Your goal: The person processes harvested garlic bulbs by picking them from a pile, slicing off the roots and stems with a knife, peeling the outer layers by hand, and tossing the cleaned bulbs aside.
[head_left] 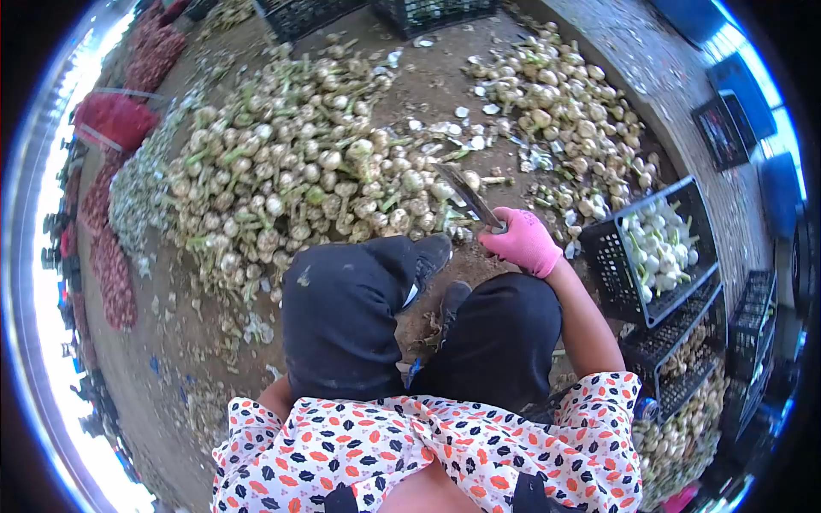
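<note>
My right hand (523, 242), in a pink glove, is closed around the handle of a knife (466, 195). The long blade points up and left, over the edge of a big heap of untrimmed garlic bulbs (299, 162) with green stalks. My left hand is out of sight; only a bit of the left forearm (275, 398) shows beside my left thigh. To the right of my right hand, a black plastic crate (609, 267) tilts toward me, holding white, peeled-looking garlic bulbs (660, 248).
A second garlic heap (564, 111) lies at the upper right along a low concrete edge. More black crates (676, 342) are stacked at right. Red mesh sacks (111, 120) stand at the left, near scattered skins (150, 184). Two crates (436, 13) sit at the top.
</note>
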Action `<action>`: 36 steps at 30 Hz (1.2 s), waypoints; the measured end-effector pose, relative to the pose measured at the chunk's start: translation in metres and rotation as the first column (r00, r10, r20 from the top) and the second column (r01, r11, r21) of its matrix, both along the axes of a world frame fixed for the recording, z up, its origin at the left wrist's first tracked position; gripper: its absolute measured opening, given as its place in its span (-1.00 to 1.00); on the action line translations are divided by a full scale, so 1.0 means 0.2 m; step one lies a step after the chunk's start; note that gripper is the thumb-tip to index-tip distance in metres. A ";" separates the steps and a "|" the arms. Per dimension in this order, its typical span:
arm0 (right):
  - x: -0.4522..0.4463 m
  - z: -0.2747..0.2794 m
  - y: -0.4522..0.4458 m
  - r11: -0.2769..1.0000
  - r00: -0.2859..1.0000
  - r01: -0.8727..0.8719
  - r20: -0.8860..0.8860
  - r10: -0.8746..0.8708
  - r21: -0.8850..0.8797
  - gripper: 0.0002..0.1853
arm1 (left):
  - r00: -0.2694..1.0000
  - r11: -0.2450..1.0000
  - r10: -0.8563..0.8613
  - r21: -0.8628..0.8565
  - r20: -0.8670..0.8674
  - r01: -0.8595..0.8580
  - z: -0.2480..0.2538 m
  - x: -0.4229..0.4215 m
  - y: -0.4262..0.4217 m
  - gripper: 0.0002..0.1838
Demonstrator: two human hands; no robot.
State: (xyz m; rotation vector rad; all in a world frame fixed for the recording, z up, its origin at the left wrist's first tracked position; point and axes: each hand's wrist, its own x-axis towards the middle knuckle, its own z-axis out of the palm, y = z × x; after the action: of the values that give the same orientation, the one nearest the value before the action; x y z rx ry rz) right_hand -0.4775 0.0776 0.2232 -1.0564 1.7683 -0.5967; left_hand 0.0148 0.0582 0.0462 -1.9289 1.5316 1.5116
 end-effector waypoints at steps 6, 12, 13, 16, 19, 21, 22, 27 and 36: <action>0.11 -0.14 -0.15 0.977 0.979 -0.137 -0.173 0.109 -0.163 -0.44 | 1.000 0.998 -0.009 -0.062 0.011 0.010 0.06 0.02 0.10 -0.48; 0.18 0.05 -0.05 0.938 0.944 -0.311 -0.161 0.287 -0.150 -0.49 | 1.000 0.987 -0.004 -0.158 -0.002 0.003 0.10 0.06 0.21 -0.48; 0.18 0.09 -0.01 0.951 0.956 -0.286 -0.101 0.275 -0.116 -0.49 | 1.000 0.985 0.000 -0.173 -0.005 0.000 0.10 0.07 0.23 -0.48; 0.13 0.13 0.07 0.949 0.934 -0.295 -0.244 0.261 -0.114 -0.36 | 1.000 0.977 0.018 -0.213 -0.015 -0.020 0.12 0.09 0.26 -0.48; 0.04 -0.01 0.03 0.940 0.898 -0.301 -0.379 0.223 -0.162 -0.25 | 0.999 0.969 0.042 -0.241 -0.024 -0.047 0.12 0.12 0.27 -0.48; 0.01 -0.05 0.05 0.919 0.900 -0.308 -0.389 0.197 -0.246 -0.16 | 0.998 0.966 0.063 -0.251 -0.023 -0.067 0.14 0.15 0.29 -0.48; 0.02 -0.03 0.06 0.916 0.885 -0.339 -0.403 0.234 -0.214 -0.18 | 0.997 0.964 0.077 -0.254 -0.021 -0.080 0.16 0.16 0.29 -0.49; 0.00 -0.04 0.07 0.911 0.903 -0.349 -0.341 0.263 -0.222 -0.38 | 0.990 0.952 0.142 -0.270 -0.021 -0.142 0.24 0.23 0.31 -0.49; -0.04 0.05 0.16 0.952 0.963 -0.266 -0.090 0.255 -0.149 -0.25 | 0.962 0.908 0.263 -0.318 -0.077 -0.274 0.40 0.37 0.28 -0.49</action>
State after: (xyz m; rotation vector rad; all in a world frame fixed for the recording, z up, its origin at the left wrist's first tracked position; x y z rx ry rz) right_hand -0.4856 0.1090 0.2325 -1.4114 1.6241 -0.5481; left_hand 0.0878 0.1140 0.1258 -2.4004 1.6747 1.4696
